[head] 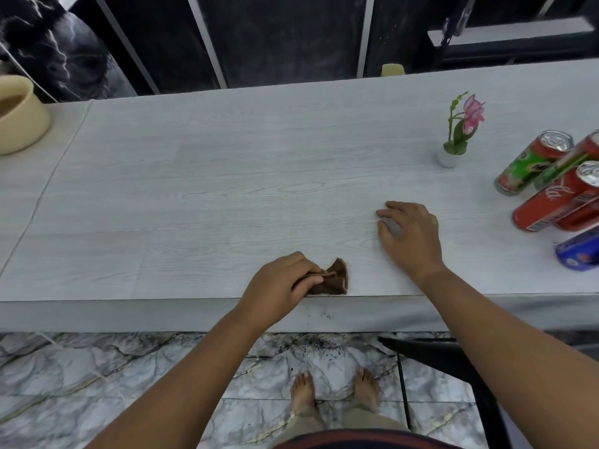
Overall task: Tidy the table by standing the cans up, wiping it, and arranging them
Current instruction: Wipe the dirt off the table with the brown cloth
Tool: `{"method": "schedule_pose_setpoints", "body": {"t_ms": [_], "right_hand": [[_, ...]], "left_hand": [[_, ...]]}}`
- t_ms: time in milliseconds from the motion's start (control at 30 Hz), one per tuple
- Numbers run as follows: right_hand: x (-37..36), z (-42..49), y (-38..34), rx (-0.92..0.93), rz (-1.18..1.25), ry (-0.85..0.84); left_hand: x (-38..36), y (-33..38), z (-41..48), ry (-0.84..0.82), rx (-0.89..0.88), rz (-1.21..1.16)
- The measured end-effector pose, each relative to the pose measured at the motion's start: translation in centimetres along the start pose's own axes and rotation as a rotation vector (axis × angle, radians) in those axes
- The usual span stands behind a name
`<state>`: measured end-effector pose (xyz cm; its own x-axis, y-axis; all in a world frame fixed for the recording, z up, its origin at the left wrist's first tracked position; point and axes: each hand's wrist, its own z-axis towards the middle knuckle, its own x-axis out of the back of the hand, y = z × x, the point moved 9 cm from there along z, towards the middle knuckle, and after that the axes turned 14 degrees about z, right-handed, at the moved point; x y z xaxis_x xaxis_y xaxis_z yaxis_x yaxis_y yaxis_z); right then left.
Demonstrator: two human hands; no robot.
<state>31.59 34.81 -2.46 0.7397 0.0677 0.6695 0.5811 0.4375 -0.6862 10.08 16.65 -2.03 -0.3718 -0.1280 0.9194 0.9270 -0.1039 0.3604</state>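
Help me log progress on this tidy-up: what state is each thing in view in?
left hand: grips the brown cloth.
brown cloth: crumpled, at the near edge of the table.
right hand: rests on the table, holding nothing.
green-and-red cans: upright, side by side.
red cola cans: upright, close together.
blue can: partly out of frame, seemingly upright.
flower pot: upright.
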Motion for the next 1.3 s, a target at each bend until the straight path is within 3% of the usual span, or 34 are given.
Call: {"method": "schedule_pose_setpoints", "body": {"t_ms": [267,633,800,1000,1133,1300], "right_hand": [[0.0,0.0,0.1,-0.035,0.009,-0.027],[0.2,-0.1,-0.4,-0.040,-0.002,-0.040],[0.1,-0.1,-0.5,-0.061,-0.009,-0.058],[0.2,-0.1,-0.5,-0.058,-0.005,-0.045],[0.2,0.0,-0.3,-0.045,0.007,-0.033],[0.2,0.0,-0.3,-0.036,0.008,-0.031]], "left_hand": [[0.7,-0.1,5.0,0.045,0.008,0.077],[-1.7,3.8,0.8,0.007,-0.111,0.018],[0.1,2.6,2.4,0.010,-0.031,-0.050],[1.4,-0.9,6.2,0.007,0.029,0.081],[-0.3,-1.1,4.6,0.016,0.085,0.046],[-0.9,1.3,1.9,0.037,0.028,0.002]]}}
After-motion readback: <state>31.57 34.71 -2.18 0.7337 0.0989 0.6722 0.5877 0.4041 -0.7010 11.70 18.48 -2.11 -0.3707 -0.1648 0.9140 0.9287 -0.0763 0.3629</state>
